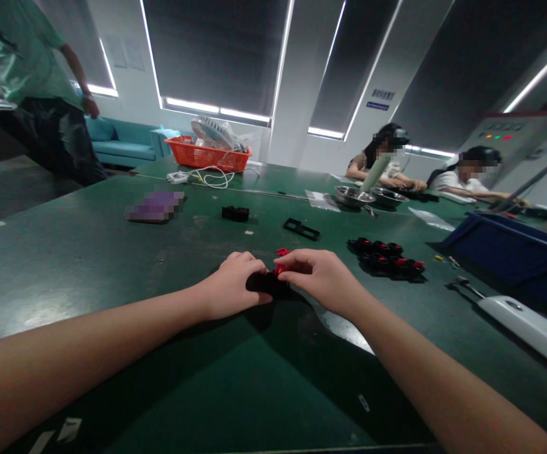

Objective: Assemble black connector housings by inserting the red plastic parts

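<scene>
Close to the middle of the green table, my left hand [236,282] is closed around a dark black part [273,285], its thumb on the near side. From the right, my right hand [318,277] pinches a small red piece [279,269] at the top of that part. Another bit of red [283,251] shows just beyond my fingertips. The black part is too dark to make out its exact shape. Farther off lie a flat black frame with openings [302,229] and a black block [235,214].
Several black parts with red pieces [387,258] lie to the right, near a blue bin [514,252] and a white-handled tool [529,325]. Metal bowls [355,197], an orange basket [207,156] and a purple item [156,206] stand farther back. Two people sit beyond; another walks at left.
</scene>
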`<state>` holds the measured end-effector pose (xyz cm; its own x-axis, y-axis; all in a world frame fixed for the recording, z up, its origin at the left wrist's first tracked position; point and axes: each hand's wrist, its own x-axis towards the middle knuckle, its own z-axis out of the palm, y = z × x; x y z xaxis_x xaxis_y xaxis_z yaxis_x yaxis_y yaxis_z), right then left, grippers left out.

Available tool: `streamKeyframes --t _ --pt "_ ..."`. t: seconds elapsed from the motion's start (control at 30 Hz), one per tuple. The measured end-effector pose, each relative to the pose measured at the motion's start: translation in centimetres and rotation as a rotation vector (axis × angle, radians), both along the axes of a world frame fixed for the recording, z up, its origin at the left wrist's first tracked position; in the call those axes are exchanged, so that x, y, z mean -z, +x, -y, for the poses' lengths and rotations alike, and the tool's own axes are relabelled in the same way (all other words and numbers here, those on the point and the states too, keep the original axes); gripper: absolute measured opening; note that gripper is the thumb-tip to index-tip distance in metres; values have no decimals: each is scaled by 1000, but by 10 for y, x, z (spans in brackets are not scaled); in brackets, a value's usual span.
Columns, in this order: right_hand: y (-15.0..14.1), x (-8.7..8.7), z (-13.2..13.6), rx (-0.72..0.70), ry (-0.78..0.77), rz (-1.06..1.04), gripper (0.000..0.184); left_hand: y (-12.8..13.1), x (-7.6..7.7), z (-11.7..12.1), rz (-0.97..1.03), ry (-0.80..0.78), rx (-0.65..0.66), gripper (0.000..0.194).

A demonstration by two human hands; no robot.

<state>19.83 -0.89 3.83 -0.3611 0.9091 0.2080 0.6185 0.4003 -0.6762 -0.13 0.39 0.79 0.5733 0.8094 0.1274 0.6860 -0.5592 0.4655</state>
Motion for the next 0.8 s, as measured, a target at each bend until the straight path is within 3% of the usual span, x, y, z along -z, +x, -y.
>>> streamKeyframes --t 0.8 --pt "-1 -1 2 19 22 14 17 -1 0 0 6 11 10 31"
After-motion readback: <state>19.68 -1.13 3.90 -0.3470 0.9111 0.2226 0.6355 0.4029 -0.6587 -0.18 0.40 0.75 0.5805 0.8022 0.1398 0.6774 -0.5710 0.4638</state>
